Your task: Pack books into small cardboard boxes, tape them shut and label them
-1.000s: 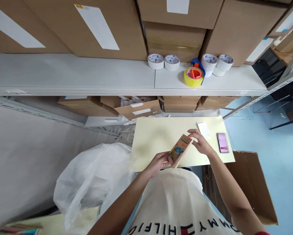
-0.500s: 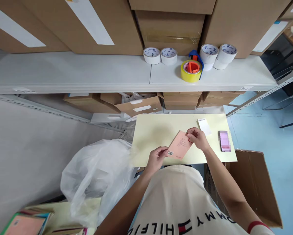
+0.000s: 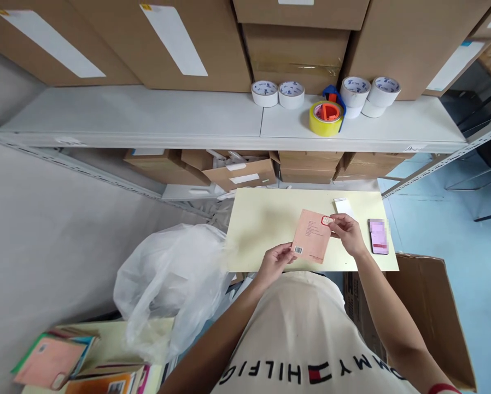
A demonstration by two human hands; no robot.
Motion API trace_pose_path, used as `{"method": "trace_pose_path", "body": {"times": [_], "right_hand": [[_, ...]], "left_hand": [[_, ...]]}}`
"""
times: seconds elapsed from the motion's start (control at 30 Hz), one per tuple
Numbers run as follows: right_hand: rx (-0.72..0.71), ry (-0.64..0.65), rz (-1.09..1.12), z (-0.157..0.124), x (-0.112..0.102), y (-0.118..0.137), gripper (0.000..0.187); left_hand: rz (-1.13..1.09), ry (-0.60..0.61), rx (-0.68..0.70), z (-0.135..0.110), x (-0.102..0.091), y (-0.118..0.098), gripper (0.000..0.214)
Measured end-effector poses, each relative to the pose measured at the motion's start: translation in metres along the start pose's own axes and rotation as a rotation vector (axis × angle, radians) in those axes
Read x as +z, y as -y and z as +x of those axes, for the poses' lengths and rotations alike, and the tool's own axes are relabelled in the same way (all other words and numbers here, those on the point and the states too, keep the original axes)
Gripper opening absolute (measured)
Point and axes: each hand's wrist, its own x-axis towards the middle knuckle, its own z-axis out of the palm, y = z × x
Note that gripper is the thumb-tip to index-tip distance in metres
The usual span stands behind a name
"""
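A thin pink book is held above the pale yellow table, its printed face turned up. It carries a barcode at the lower left and a red-bordered label at the upper right. My left hand pinches the lower left corner near the barcode. At the upper right edge, beside the label, the fingers of my right hand grip the book. A white pad lies on the table just beyond my right hand, and a phone with a lit, pinkish screen is to its right.
Tape rolls and a yellow tape roll stand on the grey shelf, before large cartons. A plastic bag hangs left of the table. Stacked books lie lower left; an open carton stands right.
The book has turned more upright and flatter to my view, so its red-bordered label now shows clearly. Both hands still hold it. The whole view has shifted slightly.
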Motion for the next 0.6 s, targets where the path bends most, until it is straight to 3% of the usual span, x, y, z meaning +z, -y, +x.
{"method": "trace_pose_path", "body": {"times": [0.2, 0.3, 0.47, 0.6], "right_hand": [[-0.016, 0.030, -0.029, 0.000, -0.004, -0.002, 0.038], [-0.044, 0.090, -0.091, 0.004, -0.012, -0.003, 0.037], [-0.304, 0.262, -0.300, 0.016, -0.025, 0.014, 0.045], [-0.465, 0.355, -0.401, 0.022, -0.026, 0.030, 0.025]], "left_hand": [[-0.033, -0.043, 0.016, -0.002, 0.003, 0.004, 0.052], [-0.172, 0.006, -0.011, -0.003, 0.008, 0.001, 0.048], [-0.426, 0.154, -0.173, -0.007, 0.020, -0.008, 0.036], [-0.461, 0.256, -0.295, -0.008, 0.033, -0.008, 0.028]]}}
